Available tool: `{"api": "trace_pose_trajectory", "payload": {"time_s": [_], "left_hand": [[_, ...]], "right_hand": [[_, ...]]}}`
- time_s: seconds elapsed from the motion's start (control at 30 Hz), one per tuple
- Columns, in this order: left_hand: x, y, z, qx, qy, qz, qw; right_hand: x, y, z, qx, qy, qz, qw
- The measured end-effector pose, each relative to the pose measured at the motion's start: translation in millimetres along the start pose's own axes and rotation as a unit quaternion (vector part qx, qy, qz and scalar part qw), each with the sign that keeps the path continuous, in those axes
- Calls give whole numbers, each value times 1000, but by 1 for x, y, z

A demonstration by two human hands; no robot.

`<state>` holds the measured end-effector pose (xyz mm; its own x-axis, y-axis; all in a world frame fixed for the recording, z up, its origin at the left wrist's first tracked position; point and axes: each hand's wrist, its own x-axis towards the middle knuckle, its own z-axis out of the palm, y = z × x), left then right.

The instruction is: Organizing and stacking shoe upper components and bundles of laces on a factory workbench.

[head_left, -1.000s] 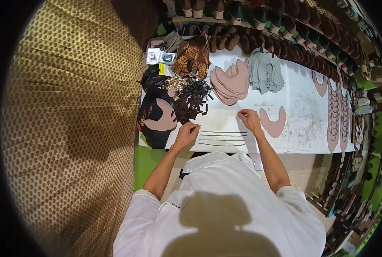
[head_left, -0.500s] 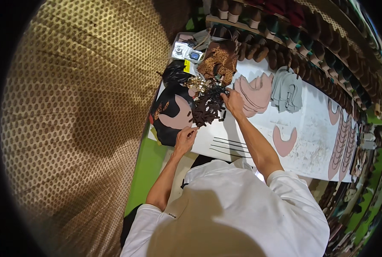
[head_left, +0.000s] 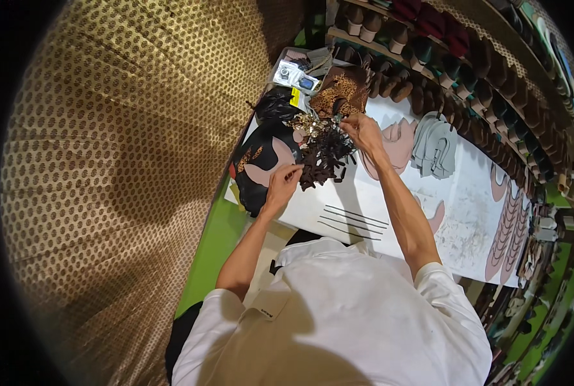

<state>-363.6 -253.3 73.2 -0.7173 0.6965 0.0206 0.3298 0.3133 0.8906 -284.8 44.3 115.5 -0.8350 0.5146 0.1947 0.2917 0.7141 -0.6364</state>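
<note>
A heap of small dark brown strap pieces [head_left: 325, 157] lies on the white-topped table, with shiny gold pieces [head_left: 313, 125] at its far edge. My left hand [head_left: 283, 188] is at the heap's near left side, thumb and fingertips pinched together; what they hold, if anything, is too small to make out. At the far right of the heap, my right hand [head_left: 365, 136] also has its fingers closed, tips hidden against the dark pieces. Beside my left hand is a pink curved cut piece [head_left: 266, 175] on black material [head_left: 251, 201]. Leopard-print material [head_left: 340, 90] lies beyond my right hand.
Thin black strips [head_left: 353, 222] lie in a row near me. To the right are stacked pink pieces [head_left: 399, 145], stacked grey pieces [head_left: 434, 148] and rows of pink curved pieces [head_left: 507, 231]. Racks of shoes [head_left: 441, 71] border the table's far side; a patterned gold curtain [head_left: 120, 161] hangs left.
My right hand has moved away from me, up along the heap's right edge. My left hand has shifted slightly forward beside the heap. The whole view has shifted a little.
</note>
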Motion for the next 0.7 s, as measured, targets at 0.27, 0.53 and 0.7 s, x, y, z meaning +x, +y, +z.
{"api": "trace_pose_trajectory", "payload": {"time_s": [0.27,0.53,0.7], "left_hand": [[107,97,10,-140,-11,129,982],[135,165,32,-263,-230,53,935],[119,151,42,-227,-281,28,932]], "right_hand": [[15,-72,-86,113,-123,73,983],[-7,-74,-148,193,20,23,981],[-50,-27,-172,186,-10,106,977]]}}
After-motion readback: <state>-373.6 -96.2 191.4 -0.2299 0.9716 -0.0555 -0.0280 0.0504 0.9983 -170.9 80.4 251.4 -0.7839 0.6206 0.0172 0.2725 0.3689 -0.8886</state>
